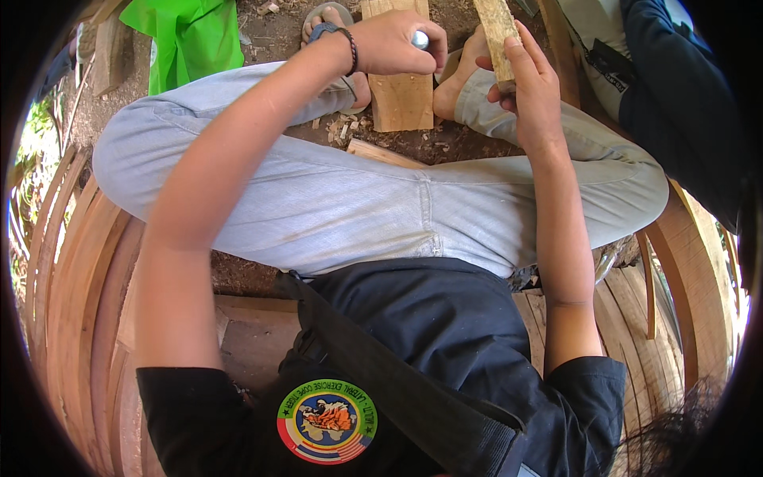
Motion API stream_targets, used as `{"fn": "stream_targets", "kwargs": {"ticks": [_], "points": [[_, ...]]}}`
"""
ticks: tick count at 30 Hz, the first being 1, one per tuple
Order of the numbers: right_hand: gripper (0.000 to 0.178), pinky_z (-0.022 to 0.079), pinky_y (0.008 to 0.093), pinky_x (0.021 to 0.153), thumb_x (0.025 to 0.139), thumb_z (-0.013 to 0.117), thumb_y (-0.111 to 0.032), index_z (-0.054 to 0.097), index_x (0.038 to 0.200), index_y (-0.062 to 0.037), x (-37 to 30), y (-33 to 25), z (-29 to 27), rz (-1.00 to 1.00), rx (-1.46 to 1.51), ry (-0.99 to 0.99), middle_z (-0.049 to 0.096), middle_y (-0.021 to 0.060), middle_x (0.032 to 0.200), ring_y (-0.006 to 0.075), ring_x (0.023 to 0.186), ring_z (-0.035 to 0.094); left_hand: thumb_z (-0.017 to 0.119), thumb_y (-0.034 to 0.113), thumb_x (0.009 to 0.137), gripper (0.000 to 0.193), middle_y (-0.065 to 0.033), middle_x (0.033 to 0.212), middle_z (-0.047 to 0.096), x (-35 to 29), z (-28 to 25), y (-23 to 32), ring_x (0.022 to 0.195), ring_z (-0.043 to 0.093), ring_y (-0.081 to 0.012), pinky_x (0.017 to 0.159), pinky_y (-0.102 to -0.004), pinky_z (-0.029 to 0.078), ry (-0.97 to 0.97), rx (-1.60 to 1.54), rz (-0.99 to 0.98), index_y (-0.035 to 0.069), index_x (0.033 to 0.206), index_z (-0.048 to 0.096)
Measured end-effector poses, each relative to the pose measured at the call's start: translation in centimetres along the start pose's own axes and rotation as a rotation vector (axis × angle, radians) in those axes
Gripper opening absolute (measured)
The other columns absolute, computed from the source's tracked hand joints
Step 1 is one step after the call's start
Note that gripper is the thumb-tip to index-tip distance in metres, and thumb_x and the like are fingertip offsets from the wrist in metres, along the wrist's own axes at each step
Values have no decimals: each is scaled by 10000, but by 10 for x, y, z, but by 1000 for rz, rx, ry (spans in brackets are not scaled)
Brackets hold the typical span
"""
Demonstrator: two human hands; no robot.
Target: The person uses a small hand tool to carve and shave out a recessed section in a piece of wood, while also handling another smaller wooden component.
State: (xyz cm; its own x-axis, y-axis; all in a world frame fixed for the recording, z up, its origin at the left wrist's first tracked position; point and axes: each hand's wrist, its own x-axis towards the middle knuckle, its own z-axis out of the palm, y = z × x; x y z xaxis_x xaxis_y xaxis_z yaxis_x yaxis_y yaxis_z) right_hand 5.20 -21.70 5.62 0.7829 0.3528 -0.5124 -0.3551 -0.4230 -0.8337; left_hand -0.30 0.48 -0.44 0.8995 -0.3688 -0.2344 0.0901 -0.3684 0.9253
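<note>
My left hand point(395, 44) is closed round something with a shiny, rounded silver end point(419, 39); its rest is hidden in the fingers. Below that hand a flat wooden board point(402, 107) lies on the ground between my feet. In my right hand point(532, 87) is a narrow, rough wooden strip point(499, 44), held near its lower end and running up past the top edge of the view. A gap separates the two hands. Another short wooden piece point(385, 153) lies on the ground just beyond my crossed legs.
Wood shavings point(330, 131) are scattered on the dirt floor. A bright green bag or cloth point(187, 40) hangs at upper left. Long planks point(75, 294) stand on the left, with more timber point(687, 270) on the right. Dark fabric point(675, 103) is at upper right.
</note>
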Motion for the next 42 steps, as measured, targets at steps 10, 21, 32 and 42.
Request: {"fn": "stream_targets", "kwargs": {"ticks": [10, 21, 32, 42], "points": [[575, 367, 186, 501, 1029, 567, -422, 494, 1531, -151, 9, 7, 5, 8, -12, -9, 747, 61, 971, 57, 583, 554, 743, 228, 870, 197, -42, 906, 736, 15, 21, 2, 869, 694, -150, 804, -313, 554, 98, -28, -21, 73, 989, 720], [523, 399, 202, 434, 1058, 561, -315, 488, 1521, -82, 12, 9, 3, -25, 89, -1, 696, 33, 924, 63, 514, 538, 745, 97, 843, 76, -54, 782, 707, 18, 15, -22, 773, 686, -152, 713, -323, 539, 944, 25, 32, 56, 906, 735], [533, 413, 201, 458, 1056, 577, -340, 498, 1518, -86, 13, 10, 3, -34, 130, -30, 667, 0, 901, 50, 528, 534, 774, 84, 899, 500, -29, 994, 636, -11, -25, -9, 915, 676, -170, 725, -439, 656, 597, -697, -298, 119, 1287, 460], [539, 395, 197, 448, 1059, 571, -345, 492, 1520, -76, 15, 18, -2, -40, 79, -15, 662, -6, 851, 41, 512, 522, 704, 12, 848, 475, -63, 961, 685, 0, -8, -17, 844, 677, -135, 715, -308, 631, 344, -544, -207, 43, 1283, 514]]}}
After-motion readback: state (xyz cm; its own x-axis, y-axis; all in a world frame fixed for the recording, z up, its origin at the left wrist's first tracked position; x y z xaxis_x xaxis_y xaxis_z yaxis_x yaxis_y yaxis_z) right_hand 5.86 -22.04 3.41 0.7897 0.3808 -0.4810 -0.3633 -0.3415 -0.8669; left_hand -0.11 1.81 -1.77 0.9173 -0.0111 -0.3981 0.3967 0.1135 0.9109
